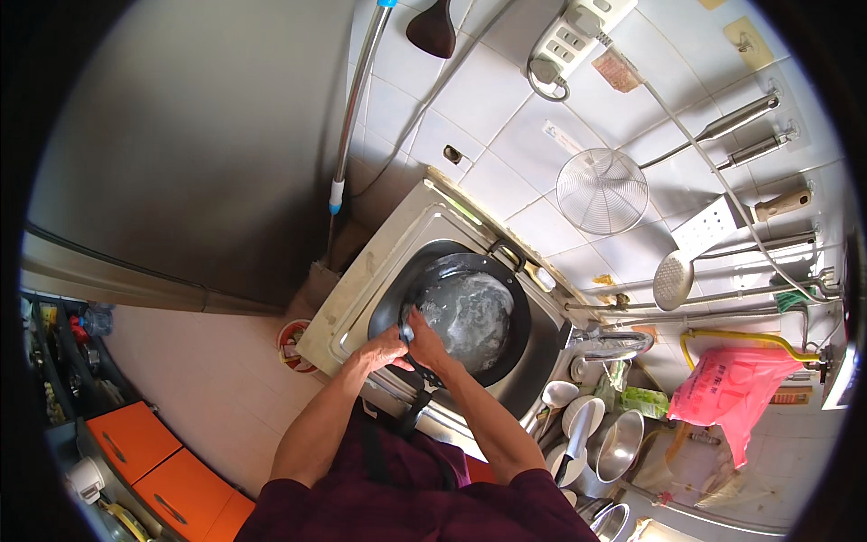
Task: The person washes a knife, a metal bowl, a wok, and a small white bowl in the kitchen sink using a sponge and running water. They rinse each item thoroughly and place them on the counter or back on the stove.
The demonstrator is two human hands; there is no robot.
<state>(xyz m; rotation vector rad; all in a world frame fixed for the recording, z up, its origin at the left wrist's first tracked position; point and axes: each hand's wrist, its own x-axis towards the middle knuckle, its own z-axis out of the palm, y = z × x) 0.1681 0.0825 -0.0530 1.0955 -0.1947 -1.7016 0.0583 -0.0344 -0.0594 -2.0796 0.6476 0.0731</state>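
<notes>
A dark wok (pixel 520 315) sits in a stainless steel sink (pixel 542 366), with cloudy, foamy water (pixel 467 325) in its bowl. Its loop handle (pixel 508 254) lies toward the wall, and its long handle (pixel 418 406) points at my body. My left hand (pixel 383 349) is closed at the wok's near-left rim, fingers curled on the outer side. Right beside it, my right hand (pixel 427 342) reaches over the same stretch of rim, thumb inside the bowl. Something small and whitish shows between the hands; what it is, and the right fingers, are hidden.
A faucet (pixel 616 345) stands right of the sink. Beside it are a knife (pixel 578 437), a ladle (pixel 559 393) and a metal bowl (pixel 620 444). A wire skimmer (pixel 603 190) and a slotted turner (pixel 708 227) hang on the tiled wall. A mop pole (pixel 355 95) leans behind.
</notes>
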